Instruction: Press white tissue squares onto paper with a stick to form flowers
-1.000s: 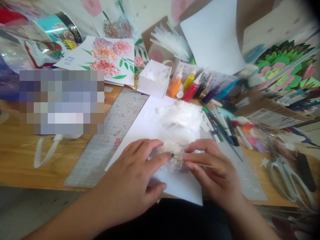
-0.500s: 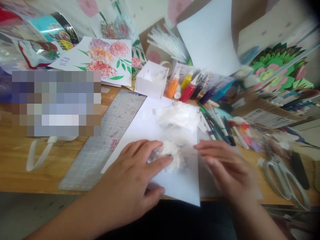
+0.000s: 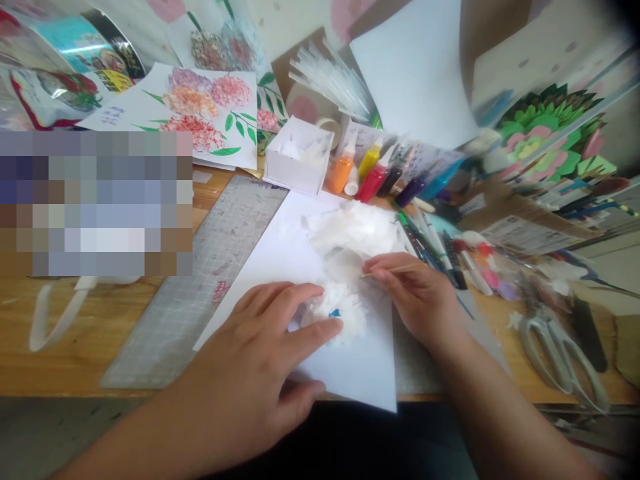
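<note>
A white ruffled tissue-like flower (image 3: 355,320) with a small blue spot at its middle lies on a sheet of white paper (image 3: 265,247). My left hand (image 3: 270,340) rests over its left side with fingers spread, the index finger close to the blue spot. Above and to the right of the flower, my right hand (image 3: 420,297) pinches a thin wooden stick (image 3: 403,268), whose tip sits near the white material. A heap of crumpled white tissue (image 3: 353,230) lies just beyond the flower. What the stick's tip touches is unclear.
Beneath the paper is a grey cutting mat (image 3: 165,327). Paint bottles (image 3: 343,175) and a white box (image 3: 297,163) stand at the back. Pens (image 3: 435,240) and scissors (image 3: 563,363) lie to the right. At left sits a blurred-out object with a white strap (image 3: 60,327).
My right hand has moved left and up toward the tissue, and the stick now shows in its fingers. The blue spot is more visible. My left hand stays at the flower.
</note>
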{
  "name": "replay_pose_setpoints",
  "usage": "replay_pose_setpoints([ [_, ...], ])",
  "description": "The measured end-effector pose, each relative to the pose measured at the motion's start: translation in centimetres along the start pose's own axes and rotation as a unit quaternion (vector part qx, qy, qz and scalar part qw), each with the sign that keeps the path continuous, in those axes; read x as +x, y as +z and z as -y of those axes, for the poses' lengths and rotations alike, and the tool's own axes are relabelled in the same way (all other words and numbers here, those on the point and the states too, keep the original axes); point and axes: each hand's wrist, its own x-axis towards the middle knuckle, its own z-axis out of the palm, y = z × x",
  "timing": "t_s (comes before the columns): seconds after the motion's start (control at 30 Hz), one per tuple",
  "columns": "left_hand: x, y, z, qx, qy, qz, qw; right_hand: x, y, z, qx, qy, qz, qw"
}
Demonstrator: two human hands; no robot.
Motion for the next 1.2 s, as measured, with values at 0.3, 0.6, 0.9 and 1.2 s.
replay_pose_setpoints([
  [0.3,-0.4,0.4,0.0,0.022,0.046,-0.045,0.998,-0.6,-0.3,1.3,-0.024,0.039,-0.107,0.993],
  [0.6,-0.7,0.9,0.3,0.069,0.115,-0.066,0.989,-3.0,-0.1,4.8,0.042,-0.056,-0.041,0.997],
  [0.9,-0.7,1.0,0.2,0.054,0.089,-0.072,0.992,-2.5,0.6,5.7,0.072,-0.109,0.055,0.990],
  [1.2,-0.5,1.0,0.3,0.040,0.083,-0.067,0.993,-2.7,0.9,4.5,0.290,0.022,-0.021,0.957],
])
